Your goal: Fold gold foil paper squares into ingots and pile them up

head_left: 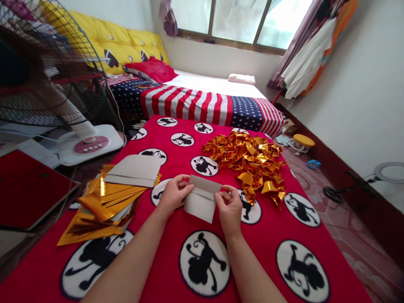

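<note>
A greyish-white sheet of paper (199, 205) with a fold line across it is held just over the red cloth. My left hand (174, 193) pinches its left edge between thumb and fingers. On the opposite edge, my right hand (229, 205) grips the same sheet, also closed. Left of my hands lies a stack of gold foil sheets (107, 202), fanned out, with grey-white sheets (134, 168) on top. Beyond my right hand is a heap of folded, shiny gold foil pieces (249, 153).
The red cloth (259, 261) bears monkey prints. A fan (90, 143) stands at the left, beside a red board (28, 189). Behind is a bed (189, 101) below a window. A yellow stool (303, 140) and a ring light (389, 172) are at the right.
</note>
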`<state>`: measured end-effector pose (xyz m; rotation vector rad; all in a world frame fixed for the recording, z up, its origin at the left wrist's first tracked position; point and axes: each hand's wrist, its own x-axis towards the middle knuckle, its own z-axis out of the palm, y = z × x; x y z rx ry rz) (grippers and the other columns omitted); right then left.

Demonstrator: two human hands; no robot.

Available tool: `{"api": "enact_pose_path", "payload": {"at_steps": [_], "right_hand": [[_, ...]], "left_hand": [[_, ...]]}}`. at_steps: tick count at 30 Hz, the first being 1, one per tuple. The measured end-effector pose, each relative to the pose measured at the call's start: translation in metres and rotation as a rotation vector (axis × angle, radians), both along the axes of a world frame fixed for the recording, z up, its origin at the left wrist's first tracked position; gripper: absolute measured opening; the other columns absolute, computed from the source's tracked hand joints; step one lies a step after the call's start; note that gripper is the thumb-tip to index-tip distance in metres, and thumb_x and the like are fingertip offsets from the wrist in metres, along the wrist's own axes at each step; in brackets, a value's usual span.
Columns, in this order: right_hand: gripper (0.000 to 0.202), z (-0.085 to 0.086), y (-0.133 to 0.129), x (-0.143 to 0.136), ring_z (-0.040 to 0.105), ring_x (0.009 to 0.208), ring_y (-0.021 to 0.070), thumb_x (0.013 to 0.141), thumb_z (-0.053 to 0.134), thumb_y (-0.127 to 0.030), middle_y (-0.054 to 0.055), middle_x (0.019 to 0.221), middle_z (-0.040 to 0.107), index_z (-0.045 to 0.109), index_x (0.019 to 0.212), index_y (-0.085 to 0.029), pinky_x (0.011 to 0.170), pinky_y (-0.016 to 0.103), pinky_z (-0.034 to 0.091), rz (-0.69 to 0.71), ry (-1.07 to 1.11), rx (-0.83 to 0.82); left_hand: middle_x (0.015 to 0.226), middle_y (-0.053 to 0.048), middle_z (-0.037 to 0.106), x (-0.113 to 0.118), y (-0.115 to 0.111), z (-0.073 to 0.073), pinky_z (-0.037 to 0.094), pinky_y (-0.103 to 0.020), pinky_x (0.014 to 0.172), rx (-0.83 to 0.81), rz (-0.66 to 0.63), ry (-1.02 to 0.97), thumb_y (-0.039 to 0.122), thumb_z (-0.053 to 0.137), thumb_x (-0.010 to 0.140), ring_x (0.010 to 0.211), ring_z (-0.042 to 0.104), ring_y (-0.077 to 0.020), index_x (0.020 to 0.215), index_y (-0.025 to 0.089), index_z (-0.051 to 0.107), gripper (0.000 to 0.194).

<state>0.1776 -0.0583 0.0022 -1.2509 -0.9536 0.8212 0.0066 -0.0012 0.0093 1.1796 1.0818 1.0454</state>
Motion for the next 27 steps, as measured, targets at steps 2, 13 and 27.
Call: {"api": "enact_pose_path", "payload": {"at_steps": [2,13,27], "right_hand": [[0.026,-0.001,0.004,0.001,0.059,0.055,0.0132,0.078,0.066,-0.03,-0.004,0.063,0.062,0.048,0.095,-0.02,0.053,0.022,0.043,-0.021,-0.08,-0.028],[0.01,-0.001,0.017,0.002,0.057,0.068,0.016,0.08,0.054,-0.015,0.002,0.075,0.062,0.058,0.073,-0.021,0.063,0.027,0.039,-0.019,-0.863,-0.018],[0.041,0.006,-0.005,0.014,0.056,0.098,0.0215,0.074,0.052,-0.001,0.005,0.108,0.063,0.071,0.1,-0.026,0.085,0.036,0.049,0.293,-0.907,0.119]], "left_hand": [[0.062,0.004,0.063,0.0,0.0,-0.003,0.039,-0.021,0.051,0.105,0.078,0.133,0.036,0.068,0.074,0.053,0.058,-0.0129,0.097,0.02,0.053,0.032],[0.074,-0.002,0.062,-0.002,-0.006,0.001,0.04,-0.031,0.069,0.481,0.24,1.009,0.031,0.068,0.075,0.073,0.059,-0.0205,0.079,0.021,0.057,0.015],[0.098,-0.006,0.071,-0.022,0.008,0.003,0.048,-0.034,0.087,0.602,-0.354,0.576,0.01,0.048,0.082,0.092,0.061,-0.0196,0.094,0.025,0.077,0.035]]}}
